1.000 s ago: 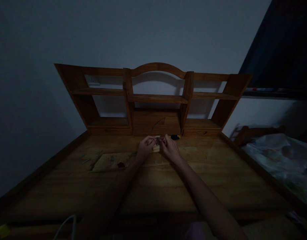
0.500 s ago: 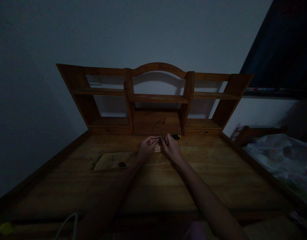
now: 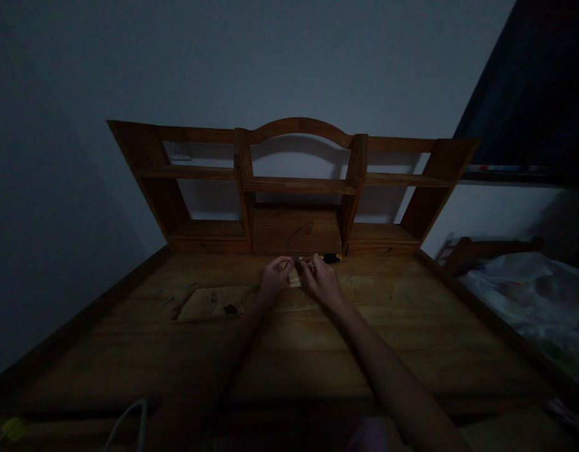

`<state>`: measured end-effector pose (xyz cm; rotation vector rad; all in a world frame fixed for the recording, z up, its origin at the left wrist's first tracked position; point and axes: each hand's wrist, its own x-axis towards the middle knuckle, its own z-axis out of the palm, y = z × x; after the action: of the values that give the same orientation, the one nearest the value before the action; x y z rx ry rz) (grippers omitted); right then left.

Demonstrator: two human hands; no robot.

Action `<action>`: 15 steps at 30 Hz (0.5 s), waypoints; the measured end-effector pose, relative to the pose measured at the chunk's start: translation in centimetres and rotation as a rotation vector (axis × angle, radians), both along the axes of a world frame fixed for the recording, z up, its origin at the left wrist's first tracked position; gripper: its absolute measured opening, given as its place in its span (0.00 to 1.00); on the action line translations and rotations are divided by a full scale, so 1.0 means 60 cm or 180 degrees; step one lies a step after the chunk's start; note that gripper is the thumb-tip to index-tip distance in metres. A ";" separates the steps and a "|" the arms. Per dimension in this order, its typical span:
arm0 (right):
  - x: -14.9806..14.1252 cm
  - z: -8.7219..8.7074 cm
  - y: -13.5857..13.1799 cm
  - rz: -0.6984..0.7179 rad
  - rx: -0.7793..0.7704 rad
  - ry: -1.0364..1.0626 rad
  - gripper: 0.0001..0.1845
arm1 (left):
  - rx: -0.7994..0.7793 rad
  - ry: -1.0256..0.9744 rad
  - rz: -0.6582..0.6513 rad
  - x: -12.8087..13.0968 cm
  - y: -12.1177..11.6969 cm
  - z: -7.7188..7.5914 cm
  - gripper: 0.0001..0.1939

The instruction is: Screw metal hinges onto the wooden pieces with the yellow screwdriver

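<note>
Both my hands meet at the back middle of the wooden desk, fingers bent in pinches. My left hand [image 3: 273,276] pinches a small dark piece [image 3: 297,260], too small and dim to name. Close against it from the right is my right hand [image 3: 323,276], its thumb and fingers closed; what they hold is hard to make out. Below the fingertips a small light wooden block [image 3: 294,279] shows, partly covered by the hands. Just beyond my right hand lies a black and yellow tool handle [image 3: 331,258]; its far end is hidden.
A wooden shelf unit [image 3: 299,184] stands along the desk's [image 3: 318,358] back edge. Left of my hands lies a flat board [image 3: 202,304] with a dark scrap [image 3: 230,309] on it. Thin metal pieces [image 3: 166,301] lie farther left. A plastic bag [image 3: 529,289] is at the right.
My fingers have shifted slightly around the small dark piece, which now shows higher between the fingertips. The wooden block below and the tool handle are a little more exposed.
</note>
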<state>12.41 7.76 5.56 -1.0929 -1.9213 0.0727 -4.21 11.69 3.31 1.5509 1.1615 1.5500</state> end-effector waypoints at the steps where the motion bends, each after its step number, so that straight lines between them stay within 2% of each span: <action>1: 0.000 0.000 0.000 0.0000 0.0002 -0.0006 0.10 | -0.0056 -0.0048 0.0006 0.000 0.000 0.002 0.12; 10: 0.002 -0.001 0.005 0.0012 -0.0023 -0.0049 0.09 | -0.0199 -0.0187 -0.0082 0.001 0.000 0.006 0.12; 15: 0.000 -0.002 0.005 0.0037 -0.0036 -0.0090 0.07 | -0.0264 -0.0431 -0.0391 -0.002 -0.003 0.003 0.17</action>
<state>12.41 8.04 5.47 -1.0957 -1.9547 0.0750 -4.34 11.49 3.51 1.4134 1.0233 1.4828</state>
